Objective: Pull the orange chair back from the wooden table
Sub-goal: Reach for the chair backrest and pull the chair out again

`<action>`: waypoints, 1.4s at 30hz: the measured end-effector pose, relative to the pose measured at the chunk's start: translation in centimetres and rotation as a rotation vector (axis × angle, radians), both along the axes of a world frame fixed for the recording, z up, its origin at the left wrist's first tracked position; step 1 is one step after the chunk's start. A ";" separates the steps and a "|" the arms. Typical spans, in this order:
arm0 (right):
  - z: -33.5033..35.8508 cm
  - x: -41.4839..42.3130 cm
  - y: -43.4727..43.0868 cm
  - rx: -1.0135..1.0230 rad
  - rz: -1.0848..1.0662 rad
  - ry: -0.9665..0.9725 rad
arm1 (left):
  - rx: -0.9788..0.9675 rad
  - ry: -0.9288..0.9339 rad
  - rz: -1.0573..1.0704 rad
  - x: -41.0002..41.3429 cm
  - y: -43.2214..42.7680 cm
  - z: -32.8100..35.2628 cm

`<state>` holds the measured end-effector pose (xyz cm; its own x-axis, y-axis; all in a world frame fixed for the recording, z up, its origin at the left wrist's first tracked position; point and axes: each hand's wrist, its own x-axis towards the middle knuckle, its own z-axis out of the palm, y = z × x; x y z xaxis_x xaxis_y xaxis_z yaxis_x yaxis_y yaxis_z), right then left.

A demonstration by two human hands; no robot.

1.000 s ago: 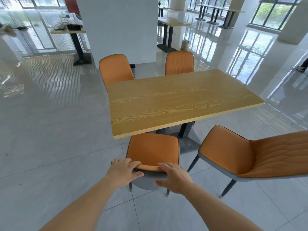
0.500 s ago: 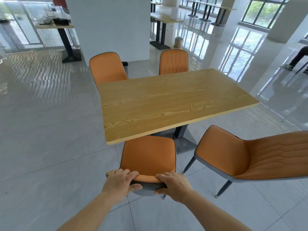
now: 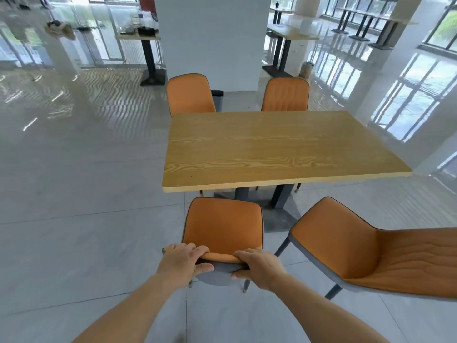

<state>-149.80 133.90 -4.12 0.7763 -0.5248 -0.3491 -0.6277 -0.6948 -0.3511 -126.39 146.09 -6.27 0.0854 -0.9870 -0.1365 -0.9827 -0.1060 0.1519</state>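
Both hands on top edge of orange chair (image 3: 223,225) backrest: left hand (image 3: 184,262) & right hand (image 3: 258,266) curled round it, thumbs behind (good purchase for pulling, I'd say); seat just clear of wooden table (image 3: 279,154) edge; chair faces table, front-to-back axis running away from the person.

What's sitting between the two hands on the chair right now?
Head view: only the orange top edge of the chair spans the gap between the left hand and the right hand; both grip it.
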 end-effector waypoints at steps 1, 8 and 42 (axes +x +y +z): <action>0.1 -0.6 0.0 0.003 0.019 -0.006 | 0.001 0.005 0.019 -0.8 0.4 0.1; 0.0 -4.1 0.0 -0.009 0.119 -0.017 | 0.002 0.001 0.131 -6.2 2.9 -0.2; -2.2 -7.5 6.4 -0.249 -0.296 -0.072 | -0.119 -0.113 0.348 -13.6 6.5 0.9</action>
